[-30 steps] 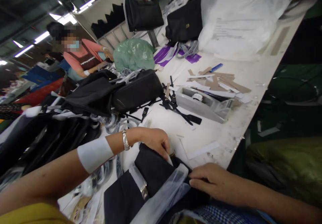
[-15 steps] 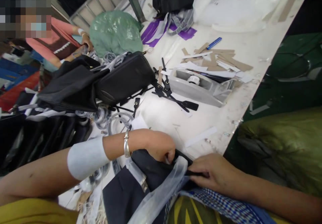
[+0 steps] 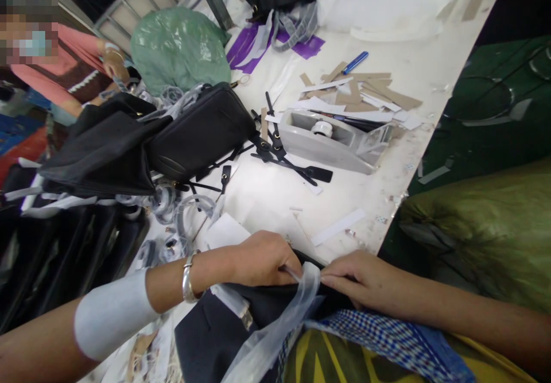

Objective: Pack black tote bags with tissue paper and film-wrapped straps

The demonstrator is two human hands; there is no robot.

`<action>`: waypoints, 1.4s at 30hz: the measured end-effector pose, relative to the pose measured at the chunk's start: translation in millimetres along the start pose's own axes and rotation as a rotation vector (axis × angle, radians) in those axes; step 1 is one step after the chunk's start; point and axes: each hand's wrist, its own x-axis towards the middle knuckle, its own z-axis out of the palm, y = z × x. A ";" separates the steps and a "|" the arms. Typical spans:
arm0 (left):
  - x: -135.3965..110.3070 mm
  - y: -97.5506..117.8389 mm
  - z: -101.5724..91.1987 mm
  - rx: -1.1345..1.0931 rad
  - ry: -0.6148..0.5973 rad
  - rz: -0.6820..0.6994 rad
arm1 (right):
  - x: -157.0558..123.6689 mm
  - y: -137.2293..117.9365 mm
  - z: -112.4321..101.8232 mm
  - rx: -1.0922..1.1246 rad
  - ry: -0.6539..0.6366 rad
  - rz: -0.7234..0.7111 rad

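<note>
A dark handbag [image 3: 204, 328] lies tilted in front of me, against my checked apron. One of its handles, wrapped in clear plastic [image 3: 275, 331], curves over the near side. My left hand [image 3: 269, 259] is closed on the bag's upper edge, beside the wrapped handle; its fingertips are partly hidden. Just right of the handle, my right hand [image 3: 361, 277] pinches the same edge between thumb and fingers. The two hands are a short gap apart. The inside of the bag is out of sight.
A grey tape dispenser [image 3: 327, 142] stands ahead, with black straps [image 3: 297, 167] beside it. Cardboard strips [image 3: 370, 87] and a blue pen [image 3: 355, 62] lie beyond. More black bags [image 3: 202, 133] fill the left, near a co-worker [image 3: 64, 67]. The table edge runs along the right.
My left hand has come up out of the bag's opening to its upper edge. My right hand has shifted slightly left and up, nearer the wrapped handle. The view has shifted a little.
</note>
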 end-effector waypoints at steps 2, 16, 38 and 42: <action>-2.2 -2.0 1.5 -0.045 0.018 -0.001 | 0.2 -5.2 -4.7 0.051 -0.086 0.099; -0.9 -3.9 1.6 -0.052 0.099 0.067 | 9.3 4.1 -3.1 0.010 -0.124 0.089; -71.0 -33.8 59.2 0.199 1.175 -0.307 | -1.3 7.4 -0.9 -0.350 0.129 -0.183; -56.3 -46.9 76.3 0.138 1.177 -0.268 | 2.7 4.9 -1.0 -0.351 0.137 -0.195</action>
